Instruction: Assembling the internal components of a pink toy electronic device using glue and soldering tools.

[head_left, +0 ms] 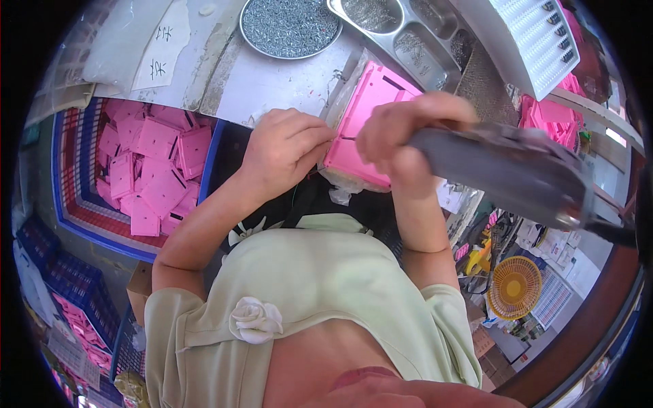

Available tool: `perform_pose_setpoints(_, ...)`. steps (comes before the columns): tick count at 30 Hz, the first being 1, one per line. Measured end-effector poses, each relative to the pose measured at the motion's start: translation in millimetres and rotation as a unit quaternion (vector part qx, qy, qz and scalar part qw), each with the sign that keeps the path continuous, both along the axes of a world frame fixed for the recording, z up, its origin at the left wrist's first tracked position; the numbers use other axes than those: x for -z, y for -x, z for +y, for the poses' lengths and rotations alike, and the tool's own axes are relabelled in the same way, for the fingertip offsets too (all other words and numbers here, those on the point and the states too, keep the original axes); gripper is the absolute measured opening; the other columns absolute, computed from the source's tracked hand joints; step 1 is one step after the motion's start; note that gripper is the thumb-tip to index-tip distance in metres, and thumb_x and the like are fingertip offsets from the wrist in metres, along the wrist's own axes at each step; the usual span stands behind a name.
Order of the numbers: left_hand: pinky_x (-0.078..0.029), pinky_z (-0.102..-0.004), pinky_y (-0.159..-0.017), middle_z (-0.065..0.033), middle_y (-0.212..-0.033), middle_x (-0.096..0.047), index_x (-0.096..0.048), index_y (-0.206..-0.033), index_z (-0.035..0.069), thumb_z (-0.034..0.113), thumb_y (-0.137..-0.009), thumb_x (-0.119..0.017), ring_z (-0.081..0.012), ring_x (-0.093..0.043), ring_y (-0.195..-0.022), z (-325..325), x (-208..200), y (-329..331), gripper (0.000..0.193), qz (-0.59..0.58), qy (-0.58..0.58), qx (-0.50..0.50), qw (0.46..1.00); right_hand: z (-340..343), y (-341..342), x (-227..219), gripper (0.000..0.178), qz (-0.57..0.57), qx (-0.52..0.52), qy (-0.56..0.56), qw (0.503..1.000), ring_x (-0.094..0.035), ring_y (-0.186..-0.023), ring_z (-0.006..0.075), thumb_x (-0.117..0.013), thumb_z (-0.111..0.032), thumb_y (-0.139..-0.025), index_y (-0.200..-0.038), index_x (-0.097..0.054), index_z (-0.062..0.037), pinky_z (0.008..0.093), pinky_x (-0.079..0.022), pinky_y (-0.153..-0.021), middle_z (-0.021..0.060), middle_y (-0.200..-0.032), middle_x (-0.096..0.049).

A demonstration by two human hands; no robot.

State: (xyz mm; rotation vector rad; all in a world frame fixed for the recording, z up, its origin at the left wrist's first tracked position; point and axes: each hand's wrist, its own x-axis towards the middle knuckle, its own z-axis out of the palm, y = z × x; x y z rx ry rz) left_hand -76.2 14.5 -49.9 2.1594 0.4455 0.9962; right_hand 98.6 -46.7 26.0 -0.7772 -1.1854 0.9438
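Note:
A pink plastic panel (373,98) with a dark slot lies in front of me on clear plastic wrapping. My right hand (408,136) is wrapped round a thick dark grey electric screwdriver (503,173), held almost level above the panel's right side; its cord runs off to the right. The hand covers most of its front end, and motion blurs the tool. My left hand (282,146) is closed, thumb and fingers pinched together at the panel's left edge. Whatever sits between those fingertips is too small or hidden to name.
A round metal dish of screws (291,56) and a steel compartment tray (405,20) stand beyond the panel. To the left, a blue and red basket (129,250) holds pink parts. A white perforated rack (527,41) is at far right, a yellow basket (515,287) below it.

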Motion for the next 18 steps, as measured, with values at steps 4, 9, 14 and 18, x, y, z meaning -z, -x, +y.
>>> perform_pose_setpoints(4, -0.047, -0.0379, -0.077, -0.0034, -0.093, -0.070, -0.071, -0.097, 0.008, 0.005, -0.074, -0.079, -0.0234, -0.066, -0.082, -6.8, -2.9, 0.6, 0.024, -0.013, 0.006, 0.006, 1.000, -1.6, 8.4, -15.6, 0.042, 0.028, -0.017, -0.028, 0.999, -0.048, -0.053, 0.0129, -0.069, -0.023, -0.100, -0.131, -0.044, -0.0097, 0.0283, -0.044, -0.047, 0.0008, -0.063, -0.048)
perform_pose_setpoints(9, -0.047, -0.0383, -0.081, -0.0040, -0.097, -0.071, -0.072, -0.100, 0.009, 0.007, -0.073, -0.080, -0.0232, -0.067, -0.088, -4.8, -4.1, 5.7, 0.028, 0.032, -0.013, 0.036, 0.999, -14.3, 12.8, -14.6, 0.040, -0.003, 0.010, 0.018, 1.000, -0.047, -0.054, 0.0137, -0.070, -0.024, -0.099, -0.126, -0.044, -0.0096, 0.0295, -0.044, -0.046, 0.0012, -0.063, -0.047)
perform_pose_setpoints(14, -0.046, -0.0402, -0.093, -0.0036, -0.125, -0.068, -0.072, -0.111, 0.011, 0.009, -0.072, -0.078, -0.0262, -0.061, -0.114, 14.6, -22.2, -1.8, 0.039, -0.008, 0.052, 0.123, 0.991, -36.5, 19.6, -3.2, 0.036, -0.004, 0.030, 0.034, 0.999, -0.049, -0.052, 0.0149, -0.071, -0.020, -0.098, -0.118, -0.044, -0.0082, 0.0320, -0.047, -0.049, 0.0029, -0.065, -0.050)
perform_pose_setpoints(18, -0.043, -0.0433, -0.099, 0.0032, -0.134, -0.066, -0.072, -0.116, 0.015, 0.010, -0.072, -0.076, -0.0257, -0.057, -0.122, 14.4, -13.8, -10.2, 0.044, 0.091, -0.030, 0.128, 0.987, -37.2, 20.9, 16.0, 0.031, -0.060, 0.030, 0.008, 0.998, -0.054, -0.051, 0.0183, -0.071, -0.008, -0.094, -0.112, -0.046, -0.0069, 0.0335, -0.049, -0.050, 0.0049, -0.065, -0.054)
